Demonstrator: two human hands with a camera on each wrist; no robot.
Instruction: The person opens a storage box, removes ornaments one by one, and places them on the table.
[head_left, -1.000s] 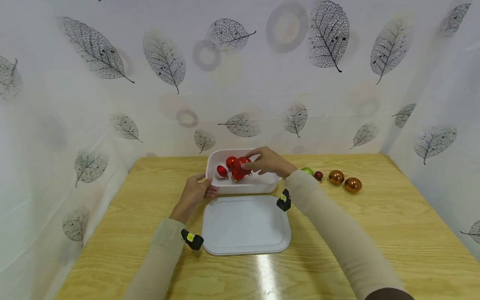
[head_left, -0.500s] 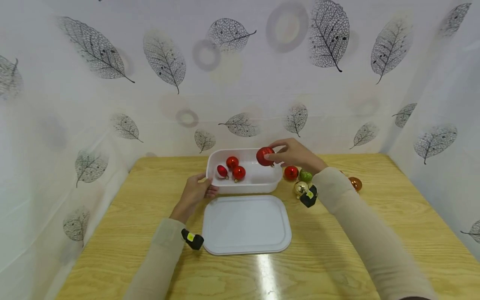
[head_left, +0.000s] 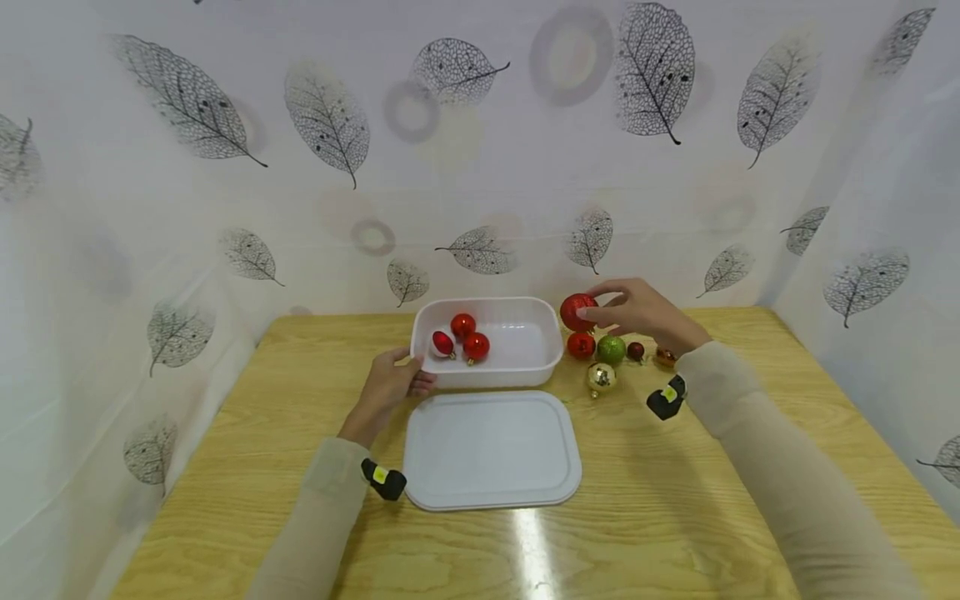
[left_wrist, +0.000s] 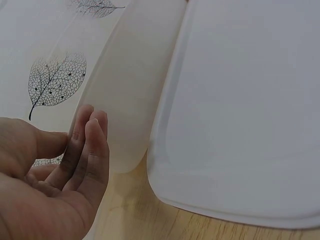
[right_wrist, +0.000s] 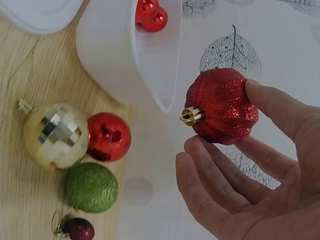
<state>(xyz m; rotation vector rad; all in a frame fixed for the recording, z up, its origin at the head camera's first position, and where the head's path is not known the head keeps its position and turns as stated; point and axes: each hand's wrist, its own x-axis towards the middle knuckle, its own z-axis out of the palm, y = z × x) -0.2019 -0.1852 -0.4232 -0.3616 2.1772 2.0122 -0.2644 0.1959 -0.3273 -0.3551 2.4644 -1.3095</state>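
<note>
My right hand [head_left: 637, 310] pinches a red glittery, ribbed Christmas ball [right_wrist: 222, 106] between thumb and fingers; its gold cap points away from the palm. In the head view the ball is just past the right end of a white plastic box [head_left: 495, 379]. At the box's left front corner, my left hand [head_left: 390, 385] holds the rim, with the thumb [left_wrist: 52, 144] on one side and the fingers against the wall. Inside the box, toward its left, lie red balls: one at the back [head_left: 462, 325], one in front [head_left: 476, 346] and a darker one [head_left: 442, 343].
A white lid [head_left: 492, 450] lies flat before the box. Right of the box are a shiny red ball [head_left: 581, 345], a green ball [head_left: 611, 350], a mirrored gold ball [head_left: 601, 377], a small dark red ball [head_left: 635, 351] and a copper ball [head_left: 665, 357] partly behind the right arm.
My right hand has lifted the red glittery ball out of the box and carried it right, past the box's right end. The left hand has stayed on the rim.
</note>
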